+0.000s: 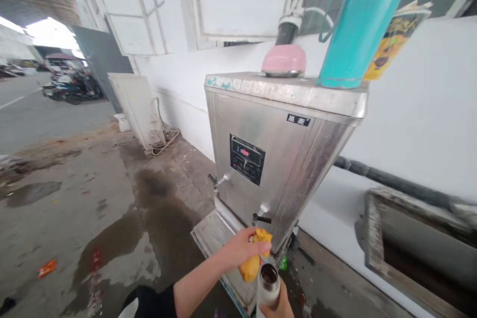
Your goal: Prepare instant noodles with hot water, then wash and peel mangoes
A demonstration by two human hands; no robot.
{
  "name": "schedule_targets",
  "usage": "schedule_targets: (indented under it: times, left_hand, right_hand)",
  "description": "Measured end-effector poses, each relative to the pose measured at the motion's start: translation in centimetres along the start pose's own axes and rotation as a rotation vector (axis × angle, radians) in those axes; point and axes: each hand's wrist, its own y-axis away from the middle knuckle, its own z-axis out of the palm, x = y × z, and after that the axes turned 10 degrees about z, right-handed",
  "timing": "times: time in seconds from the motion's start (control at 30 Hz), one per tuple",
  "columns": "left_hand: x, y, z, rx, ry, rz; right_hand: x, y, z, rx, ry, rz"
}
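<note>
My left hand [244,248] reaches in from the lower left, fingers closed round a crumpled yellow cloth-like thing [249,267] whose exact kind I cannot make out. Part of it pokes out above the fingers and part hangs below. Just under and to the right, my right hand [281,303] grips a pale, uncapped thermos bottle [269,285] with its dark mouth facing up. Both hands are in front of a steel water boiler [283,159], close below its right tap [261,217]. A second tap [216,182] sticks out farther left.
A drip tray [208,231] juts out beneath the taps. On the boiler stand a pink rounded object [283,59], a tall turquoise bottle [357,35] and a yellow paper cup [395,42]. A concrete basin [372,238] is at right. Wet ground [160,223] lies left.
</note>
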Motion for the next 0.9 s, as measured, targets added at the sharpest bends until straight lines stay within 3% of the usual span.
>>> schedule_targets:
  times: [0.17,0.4,0.67,0.9]
  left_hand:
    - [1.1,-5.7,-0.4,-0.241,-0.388,0.131]
    - [0.3,-11.1,-1.2,-0.528,-0.628,0.031]
    - [0.6,-12.3,-1.4,-0.546,-0.548,-0.104]
    - [2.2,-12.2,-1.9,-0.610,-0.377,-0.261]
  right_hand:
    - [-2.2,-1.1,4.4,0.029,0.114,0.100]
    - [-2.4,-3.6,7.7,0.106,0.077,0.085]
    - [-2.6,-6.5,9.6,0.158,0.087,0.067]
    - [-2.3,-7.7,9.6,0.186,0.068,0.038]
